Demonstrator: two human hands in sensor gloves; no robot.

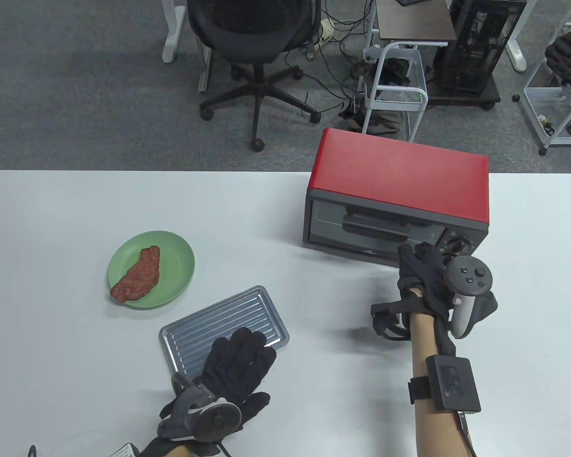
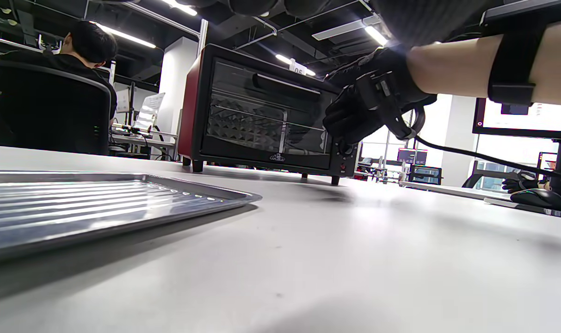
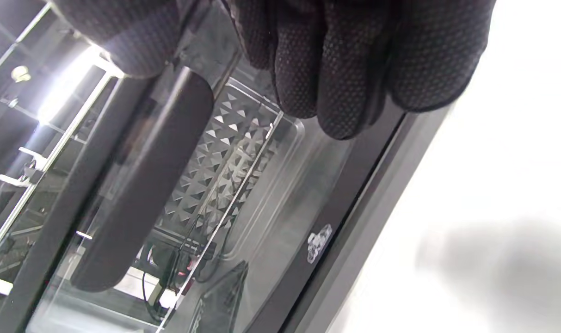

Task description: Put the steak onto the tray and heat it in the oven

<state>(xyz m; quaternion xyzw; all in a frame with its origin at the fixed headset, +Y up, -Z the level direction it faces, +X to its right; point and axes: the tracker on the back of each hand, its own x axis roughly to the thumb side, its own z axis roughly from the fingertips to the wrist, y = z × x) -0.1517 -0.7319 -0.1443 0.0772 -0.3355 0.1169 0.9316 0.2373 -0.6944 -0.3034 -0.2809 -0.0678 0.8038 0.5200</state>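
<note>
The brown steak [image 1: 140,275] lies on a green plate [image 1: 178,257] at the table's left. A ribbed metal tray [image 1: 204,326] [image 2: 100,199] sits in front of it, and my left hand [image 1: 242,354] rests flat on its near right part with straight fingers. The red oven [image 1: 399,181] [image 2: 262,115] stands at the right with its glass door [image 3: 243,194] closed. My right hand [image 1: 416,266] [image 2: 354,111] hovers at the right end of the door's dark handle [image 3: 141,185]. Its thumb and fingers [image 3: 335,69] are loosely curved on either side of the handle's end, not closed round it.
The table's far edge runs just behind the oven. Beyond it stand an office chair [image 1: 252,28] and a white wire cart [image 1: 399,90]. In the left wrist view a person [image 2: 86,46] sits at a desk behind the table. White tabletop [image 1: 314,304] separates tray and oven.
</note>
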